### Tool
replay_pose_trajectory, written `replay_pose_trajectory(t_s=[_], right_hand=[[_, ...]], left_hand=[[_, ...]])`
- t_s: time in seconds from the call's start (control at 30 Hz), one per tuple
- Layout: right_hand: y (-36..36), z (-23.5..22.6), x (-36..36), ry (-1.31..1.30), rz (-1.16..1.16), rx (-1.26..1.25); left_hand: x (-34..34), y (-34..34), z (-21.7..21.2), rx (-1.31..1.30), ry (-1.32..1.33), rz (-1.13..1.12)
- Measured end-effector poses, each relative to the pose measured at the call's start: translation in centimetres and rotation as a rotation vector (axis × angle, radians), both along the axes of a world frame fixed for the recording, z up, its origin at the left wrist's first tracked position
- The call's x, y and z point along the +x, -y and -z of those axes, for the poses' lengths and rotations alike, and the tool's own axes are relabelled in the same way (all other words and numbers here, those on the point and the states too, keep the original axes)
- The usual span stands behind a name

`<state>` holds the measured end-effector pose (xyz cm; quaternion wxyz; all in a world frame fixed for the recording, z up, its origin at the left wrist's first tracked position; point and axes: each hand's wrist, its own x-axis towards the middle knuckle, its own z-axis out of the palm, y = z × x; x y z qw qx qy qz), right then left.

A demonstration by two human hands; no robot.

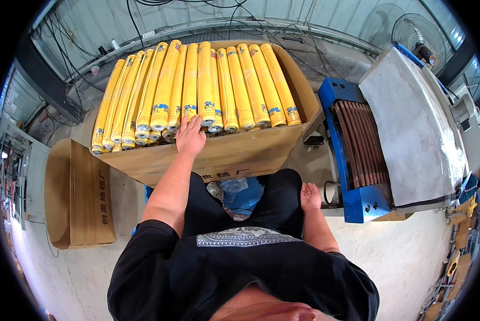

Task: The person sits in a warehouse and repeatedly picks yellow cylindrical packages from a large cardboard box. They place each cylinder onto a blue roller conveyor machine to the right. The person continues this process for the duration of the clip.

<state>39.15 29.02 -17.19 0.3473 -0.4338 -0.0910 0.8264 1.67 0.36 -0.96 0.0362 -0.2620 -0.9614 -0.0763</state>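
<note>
A rough concrete floor (411, 257) lay under a big brown cardboard box (234, 152) packed with long, glossy yellow rolls (205, 85) laid side by side. The left hand (189, 136) rested flat, fingers spread, on the near roll ends, gripping nothing. The right hand (310, 197) hung loose and empty beside a blue roller conveyor (357, 155).

A large open cardboard box (234, 155) carries rows of yellow wrapped rolls (197, 85) lying side by side, their ends at its near edge. On the concrete floor (400, 257) to its left lies a flattened cardboard carton (79, 198).
</note>
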Motion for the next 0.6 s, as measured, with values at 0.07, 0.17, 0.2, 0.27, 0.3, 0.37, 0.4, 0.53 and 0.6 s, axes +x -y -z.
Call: replay_pose_trajectory(t_s=[0.07,0.17,0.2,0.27,0.3,0.37,0.4,0.53,0.6], right_hand=[[-0.09,0.14,0.06,-0.006,-0.002,0.004],[-0.08,0.18,0.04,-0.006,-0.007,0.011],[-0.08,0.2,0.05,-0.004,-0.007,0.013],[-0.08,0.22,0.09,-0.003,-0.009,0.012],[-0.06,0.21,0.06,-0.003,-0.012,0.012],[-0.02,0.18,0.03,-0.001,-0.008,0.013],[0.0,0.16,0.03,0.0,-0.006,0.014],[-0.01,0.1,0.05,-0.002,-0.01,0.016],[0.0,0.12,0.07,-0.008,-0.013,0.016]], left_hand=[[0.02,-0.06,-0.02,-0.008,-0.004,0.003],[-0.05,0.01,0.08,-0.011,-0.007,0.006],[-0.07,-0.02,0.08,-0.012,-0.006,0.006],[-0.1,-0.07,0.09,-0.011,-0.003,0.006],[-0.07,-0.06,0.03,-0.01,-0.001,0.004],[-0.06,-0.01,0.01,-0.008,-0.003,0.004],[-0.07,0.0,0.06,-0.006,-0.007,0.005],[-0.06,0.04,0.24,0.012,-0.021,0.011],[-0.04,0.07,0.27,0.02,-0.021,0.014]])
